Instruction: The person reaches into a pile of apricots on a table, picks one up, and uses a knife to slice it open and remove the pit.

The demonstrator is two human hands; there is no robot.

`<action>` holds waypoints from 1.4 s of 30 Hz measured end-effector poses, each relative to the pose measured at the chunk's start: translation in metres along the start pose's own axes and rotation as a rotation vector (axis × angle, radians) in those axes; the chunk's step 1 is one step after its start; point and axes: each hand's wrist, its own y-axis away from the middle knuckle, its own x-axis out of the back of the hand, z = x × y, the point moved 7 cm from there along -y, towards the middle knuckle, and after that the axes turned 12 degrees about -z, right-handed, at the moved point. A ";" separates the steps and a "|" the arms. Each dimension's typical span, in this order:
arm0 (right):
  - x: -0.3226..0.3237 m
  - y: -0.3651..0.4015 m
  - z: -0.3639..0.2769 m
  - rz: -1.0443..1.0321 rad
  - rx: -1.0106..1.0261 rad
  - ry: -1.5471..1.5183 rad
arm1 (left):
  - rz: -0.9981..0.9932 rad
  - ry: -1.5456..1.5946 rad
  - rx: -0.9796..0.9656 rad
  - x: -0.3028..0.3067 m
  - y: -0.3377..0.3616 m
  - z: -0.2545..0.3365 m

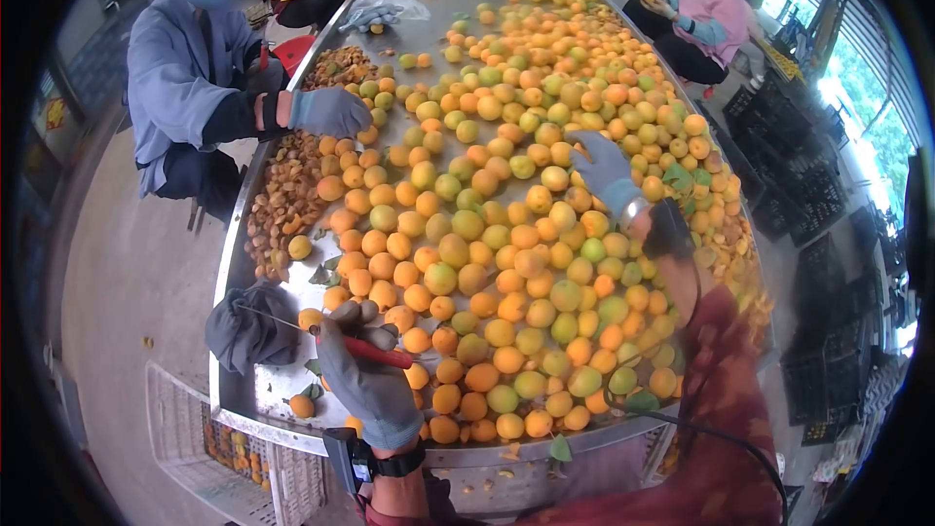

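My left hand (372,392), in a grey glove, is closed around a red-handled tool (382,353) whose thin metal shaft points left. One orange apricot (310,319) sits right at its fingertips. Farther up the table my right hand (606,175), also gloved in grey, reaches over the pile of apricots (497,251) with its fingers stretched apart. The apricots range from green-yellow to orange. Left of my left hand a bunched dark grey cloth (251,326) lies on the metal table's corner.
Brown pits (282,190) are heaped along the metal table's (226,278) left side. A masked person (200,68) reaches a gloved hand into the fruit; other people sit farther back. A white crate (209,458) stands below, black crates (794,166) to the right. A cable (711,429) crosses near my right arm.
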 end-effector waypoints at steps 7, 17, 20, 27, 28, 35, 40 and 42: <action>-0.037 -0.033 -0.047 -0.115 0.105 0.627 | -0.012 0.016 0.028 -0.002 0.001 0.001; -0.051 -0.043 -0.061 -0.231 0.113 0.284 | -0.008 0.016 0.025 -0.003 0.002 -0.001; -0.016 -0.060 -0.039 0.022 0.073 0.575 | -0.005 0.008 0.029 -0.002 0.003 0.001; -0.067 -0.018 -0.039 -0.348 -0.155 0.448 | -0.005 0.003 0.016 -0.004 0.001 0.002; -0.069 -0.009 -0.048 -0.352 -0.147 0.491 | -0.011 0.003 0.016 -0.006 0.001 0.001; -0.044 0.037 -0.059 -0.388 -0.088 0.500 | -0.007 -0.046 0.000 -0.007 0.002 0.001; -0.041 0.073 -0.053 -0.304 0.095 0.495 | 0.003 -0.020 0.020 -0.011 0.003 -0.003; -0.028 0.077 -0.049 -0.256 0.144 0.426 | -0.002 -0.029 0.022 -0.012 0.004 -0.003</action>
